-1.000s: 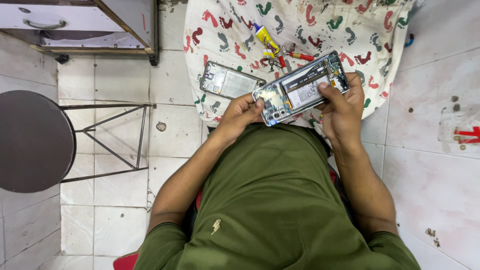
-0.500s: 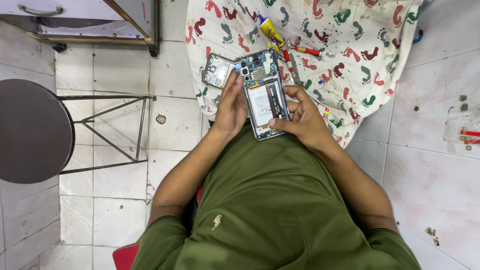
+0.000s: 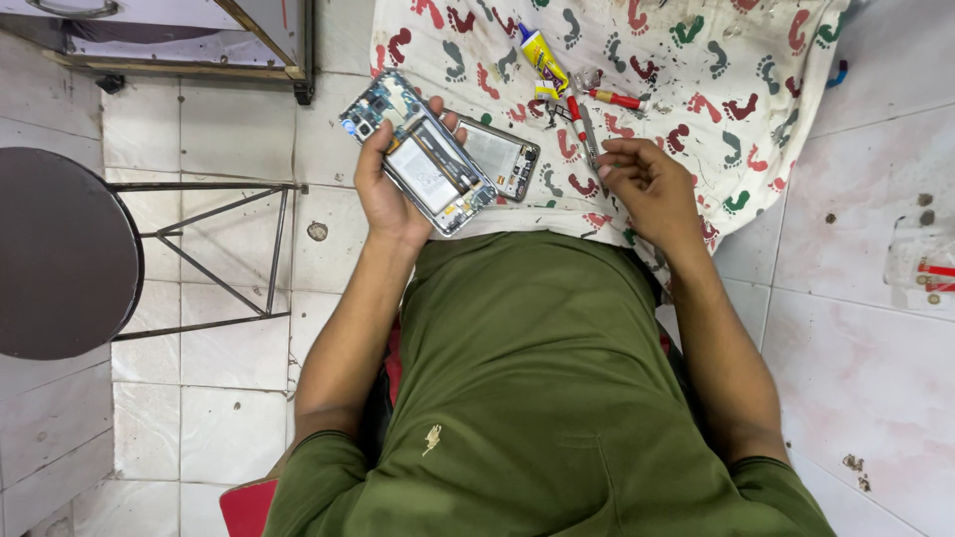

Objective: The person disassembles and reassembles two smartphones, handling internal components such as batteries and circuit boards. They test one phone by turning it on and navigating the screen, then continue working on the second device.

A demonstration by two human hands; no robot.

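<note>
On the cloth (image 3: 637,60), the opened phone (image 3: 423,159) is gripped in the closed left hand (image 3: 383,194), long axis slanting away leftward, while tweezers (image 3: 589,134), just ahead, are pinched by the right hand (image 3: 652,189).

Round dark stool (image 3: 60,254) with metal legs at 9 o'clock on white tiled floor (image 3: 209,398). Wooden-framed cabinet (image 3: 179,30) at 11 o'clock, white cloth with coloured footprints (image 3: 696,60) at 12 to 1 o'clock. On the cloth: yellow glue tube (image 3: 542,58), small red-capped tube (image 3: 615,97); red item (image 3: 935,270) on tiles at 3 o'clock.
</note>
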